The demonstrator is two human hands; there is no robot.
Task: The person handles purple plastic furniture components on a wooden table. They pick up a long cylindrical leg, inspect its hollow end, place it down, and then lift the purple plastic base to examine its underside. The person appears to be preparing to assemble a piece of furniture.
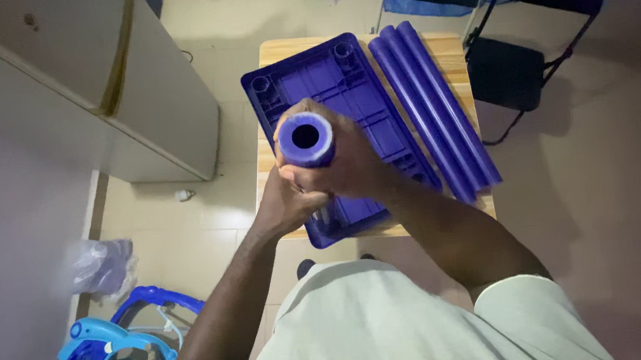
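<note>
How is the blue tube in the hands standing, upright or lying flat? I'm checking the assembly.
Upright: the blue tube shows its round open end to the camera, gripped by both the left hand and right hand.

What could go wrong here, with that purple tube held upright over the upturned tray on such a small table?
1. The purple tray sticks out past the near edge of the small wooden table; pressing down on it might tip it off.
2. The three loose tubes lie near the table's right edge and could roll off if jolted.
3. Both the left hand and the right hand grip the upright tube, leaving nothing to steady the tray.
</note>
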